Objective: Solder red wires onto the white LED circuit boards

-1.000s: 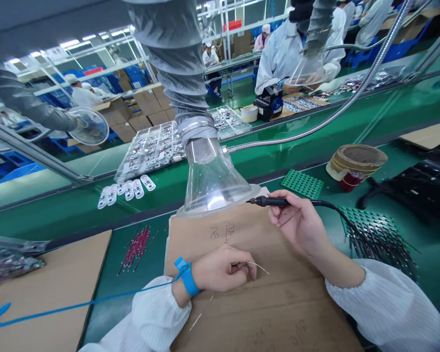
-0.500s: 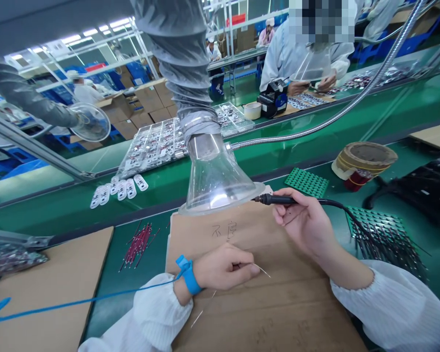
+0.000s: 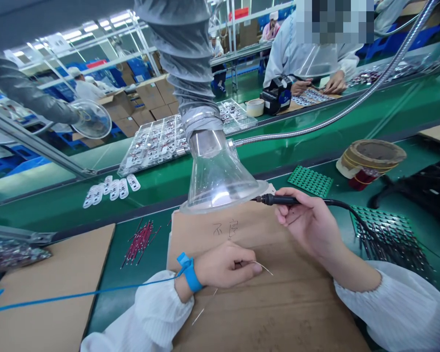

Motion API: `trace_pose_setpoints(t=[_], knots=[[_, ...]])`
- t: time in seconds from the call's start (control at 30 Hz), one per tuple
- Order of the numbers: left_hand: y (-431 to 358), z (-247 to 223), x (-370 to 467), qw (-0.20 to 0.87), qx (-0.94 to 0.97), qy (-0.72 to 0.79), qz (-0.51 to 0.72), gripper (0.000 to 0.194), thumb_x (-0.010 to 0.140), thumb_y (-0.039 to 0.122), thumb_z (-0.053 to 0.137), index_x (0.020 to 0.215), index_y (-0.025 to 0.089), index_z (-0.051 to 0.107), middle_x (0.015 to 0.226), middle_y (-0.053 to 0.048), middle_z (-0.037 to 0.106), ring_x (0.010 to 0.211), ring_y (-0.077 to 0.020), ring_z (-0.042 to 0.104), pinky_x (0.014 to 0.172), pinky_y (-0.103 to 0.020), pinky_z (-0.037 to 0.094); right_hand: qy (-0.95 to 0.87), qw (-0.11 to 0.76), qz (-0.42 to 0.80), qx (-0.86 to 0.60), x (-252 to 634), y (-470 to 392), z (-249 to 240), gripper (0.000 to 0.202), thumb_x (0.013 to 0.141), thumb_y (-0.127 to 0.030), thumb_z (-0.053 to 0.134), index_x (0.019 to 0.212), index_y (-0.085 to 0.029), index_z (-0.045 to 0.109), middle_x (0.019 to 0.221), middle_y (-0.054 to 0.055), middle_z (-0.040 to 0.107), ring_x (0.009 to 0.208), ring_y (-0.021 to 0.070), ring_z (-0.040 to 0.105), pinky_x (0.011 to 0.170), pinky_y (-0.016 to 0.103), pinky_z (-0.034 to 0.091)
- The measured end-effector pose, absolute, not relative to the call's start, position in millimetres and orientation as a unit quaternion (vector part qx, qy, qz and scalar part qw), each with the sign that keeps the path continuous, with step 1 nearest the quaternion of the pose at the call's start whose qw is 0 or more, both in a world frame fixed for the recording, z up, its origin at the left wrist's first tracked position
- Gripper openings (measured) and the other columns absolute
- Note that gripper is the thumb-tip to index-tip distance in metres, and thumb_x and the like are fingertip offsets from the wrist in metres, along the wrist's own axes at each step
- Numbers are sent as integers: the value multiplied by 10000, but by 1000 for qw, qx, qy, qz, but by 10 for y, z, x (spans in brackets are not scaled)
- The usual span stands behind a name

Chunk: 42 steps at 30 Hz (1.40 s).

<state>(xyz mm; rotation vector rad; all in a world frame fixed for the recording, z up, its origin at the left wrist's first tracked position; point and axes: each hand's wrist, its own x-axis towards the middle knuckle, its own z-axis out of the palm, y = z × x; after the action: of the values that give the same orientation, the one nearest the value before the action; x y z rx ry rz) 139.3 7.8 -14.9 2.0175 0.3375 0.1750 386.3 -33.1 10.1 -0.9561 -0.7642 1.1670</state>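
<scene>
My left hand point(image 3: 229, 265), with a blue wrist strap point(image 3: 191, 276) on its wrist, pinches a thin strand of solder wire point(image 3: 266, 268). One end curves out past the fingertips, and another length trails below the wrist. In my right hand point(image 3: 310, 220) is a black soldering iron point(image 3: 284, 200), held like a pen. Its tip points left and is hidden behind the rim of the clear fume hood point(image 3: 220, 183). Under both hands lies a cardboard sheet point(image 3: 278, 303) with handwritten marks.
Red wires point(image 3: 139, 242) lie left of the cardboard. Right of it are a green circuit panel point(image 3: 311, 181), a tape roll point(image 3: 372, 159) and a panel with black wires point(image 3: 388, 234). Small white boards point(image 3: 112, 189) sit on the ledge by a filled tray point(image 3: 154, 142). A co-worker point(image 3: 315, 63) sits opposite.
Both hands keep nearly the same pose, still holding the wire and the iron. The view has shifted slightly. Across the bench, the co-worker's hands have moved a little.
</scene>
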Motion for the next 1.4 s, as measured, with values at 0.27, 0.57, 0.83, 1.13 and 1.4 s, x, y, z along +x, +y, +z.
trace_pose_setpoints(t=[0.27,0.57,0.83,1.13,1.4], knots=[[87,-138,1396,525,835,153,63,501,1115,494,523,707,215,442,607,67,373,564,-95,318,569,-280,271,-351,654,502,-443,3889,-275,41,288,965,-500,632,1018,-256,776,688,26,633,627,214,614,553,343,492],[18,-196,1384,509,837,199,14,686,1109,774,316,701,223,346,662,40,366,641,-129,358,632,-305,289,-485,619,219,-578,4803,-1034,144,301,1057,-506,699,1174,-269,844,890,52,796,707,200,708,635,332,578],[-30,-218,1354,459,850,255,-51,701,1071,833,223,746,227,356,766,-2,474,774,-192,484,762,-334,368,-386,556,-50,-735,5923,-1336,130,467,1035,-656,685,1271,-283,836,1039,86,839,921,267,797,760,388,655],[-37,-270,1317,455,835,301,-76,700,1033,868,261,773,232,393,843,-25,543,852,-228,548,817,-348,444,-396,534,5,-747,6007,-1519,-158,535,1002,-695,719,1288,-256,829,1029,107,868,981,296,830,898,454,681],[-20,-287,1298,460,831,303,-72,713,1022,888,254,771,235,393,829,-21,528,837,-224,559,788,-336,452,-391,544,10,-742,6006,-1565,-161,571,981,-723,738,1271,-242,839,977,105,858,925,285,823,858,436,685]])
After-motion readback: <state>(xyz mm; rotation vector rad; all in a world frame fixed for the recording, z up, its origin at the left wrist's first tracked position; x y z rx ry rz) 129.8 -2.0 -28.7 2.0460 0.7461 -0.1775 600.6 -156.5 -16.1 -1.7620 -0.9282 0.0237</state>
